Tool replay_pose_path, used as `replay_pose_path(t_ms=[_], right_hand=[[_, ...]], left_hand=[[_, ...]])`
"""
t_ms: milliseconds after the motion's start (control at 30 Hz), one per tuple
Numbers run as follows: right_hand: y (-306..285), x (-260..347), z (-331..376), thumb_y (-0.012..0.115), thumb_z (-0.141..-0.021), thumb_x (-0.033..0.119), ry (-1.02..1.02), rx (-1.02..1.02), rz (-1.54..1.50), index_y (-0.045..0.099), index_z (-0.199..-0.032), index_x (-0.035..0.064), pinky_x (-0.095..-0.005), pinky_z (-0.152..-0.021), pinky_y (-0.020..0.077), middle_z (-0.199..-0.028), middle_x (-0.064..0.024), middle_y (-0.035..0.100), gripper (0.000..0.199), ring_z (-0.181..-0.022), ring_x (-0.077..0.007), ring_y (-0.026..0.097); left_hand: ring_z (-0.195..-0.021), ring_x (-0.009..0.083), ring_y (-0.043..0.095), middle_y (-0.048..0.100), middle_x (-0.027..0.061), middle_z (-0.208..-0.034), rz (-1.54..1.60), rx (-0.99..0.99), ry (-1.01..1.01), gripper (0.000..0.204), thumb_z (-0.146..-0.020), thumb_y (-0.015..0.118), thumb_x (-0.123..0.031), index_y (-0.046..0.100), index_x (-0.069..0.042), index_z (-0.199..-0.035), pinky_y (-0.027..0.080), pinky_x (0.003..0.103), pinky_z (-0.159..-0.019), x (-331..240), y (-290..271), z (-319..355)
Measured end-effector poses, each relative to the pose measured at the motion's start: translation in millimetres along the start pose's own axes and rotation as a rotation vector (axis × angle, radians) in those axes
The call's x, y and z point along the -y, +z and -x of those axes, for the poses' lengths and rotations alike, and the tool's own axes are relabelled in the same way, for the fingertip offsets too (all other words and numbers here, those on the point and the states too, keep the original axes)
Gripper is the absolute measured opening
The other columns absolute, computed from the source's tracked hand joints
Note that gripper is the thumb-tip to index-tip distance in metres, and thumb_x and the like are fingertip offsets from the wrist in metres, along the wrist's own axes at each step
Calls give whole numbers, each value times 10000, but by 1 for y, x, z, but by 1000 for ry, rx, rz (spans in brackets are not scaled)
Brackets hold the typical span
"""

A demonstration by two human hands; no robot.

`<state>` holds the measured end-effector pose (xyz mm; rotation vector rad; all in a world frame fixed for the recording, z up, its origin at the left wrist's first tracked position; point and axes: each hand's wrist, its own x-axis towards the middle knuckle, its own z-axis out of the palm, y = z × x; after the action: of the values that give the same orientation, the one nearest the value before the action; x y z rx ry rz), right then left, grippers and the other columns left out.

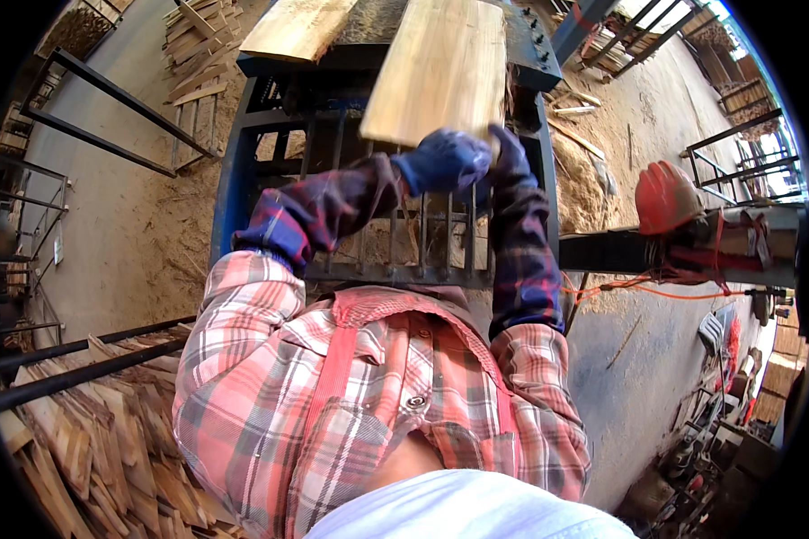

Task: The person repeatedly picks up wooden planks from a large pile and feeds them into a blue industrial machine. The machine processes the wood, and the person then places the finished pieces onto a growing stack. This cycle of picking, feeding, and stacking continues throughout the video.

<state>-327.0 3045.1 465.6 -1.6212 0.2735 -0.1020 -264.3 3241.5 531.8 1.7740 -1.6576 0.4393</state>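
At near edge of blue machine frame (243, 135): left hand (442, 160) and right hand (510, 153), fingers clenched on wooden board (440, 67), its far end on machine top; second board (297, 27) alongside; cut slats (90, 440) piled at left, so work part done

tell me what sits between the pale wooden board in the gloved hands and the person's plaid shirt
In the head view, a dark blue metal machine frame with vertical bars fills that stretch below the pale wooden board.

Far end of the plank (440, 67) beyond the top edge
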Motion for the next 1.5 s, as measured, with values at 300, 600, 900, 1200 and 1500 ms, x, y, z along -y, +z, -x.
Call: replay_pose_path(t_ms=[300,600,900,1200,1500], right_hand=[[-10,-64,113,698,-923,317,368,-141,-603,598,-1247,-8,-397,-928,525,-1167,-125,674,470,-1047,-266,666],[80,-95,158,779,-897,279,406,-488,-308,682,-1033,70,-256,-761,432,-936,36,647,268,-839,-72,559],[131,-109,114,710,-932,388,421,-194,-379,676,-1022,62,-247,-608,304,-779,93,523,339,-686,-43,394],[123,-88,114,640,-968,344,352,-39,-352,622,-1242,-15,-293,-883,443,-1078,-20,647,452,-950,-118,548],[70,-80,133,644,-968,353,359,-101,-265,663,-1158,12,-296,-874,427,-1033,-11,650,391,-946,-118,551]], left_hand=[[-882,157,607,692,64,-968,1046,-301,-1436,540,-937,680,-441,636,45,-1168,488,308,-804,42,64,192],[-812,34,525,627,-62,-936,850,-777,-1461,330,-975,668,-283,668,-10,-1160,440,202,-723,-62,42,242],[-973,104,566,675,25,-1096,741,-792,-1521,408,-974,668,-269,627,35,-1244,465,275,-873,-20,10,294],[-989,103,581,682,29,-1117,704,-631,-1540,439,-973,672,-298,623,17,-1275,472,273,-892,0,-1,300],[-977,121,569,682,61,-1134,663,-642,-1525,473,-975,659,-306,600,53,-1277,478,281,-889,-26,45,263]])
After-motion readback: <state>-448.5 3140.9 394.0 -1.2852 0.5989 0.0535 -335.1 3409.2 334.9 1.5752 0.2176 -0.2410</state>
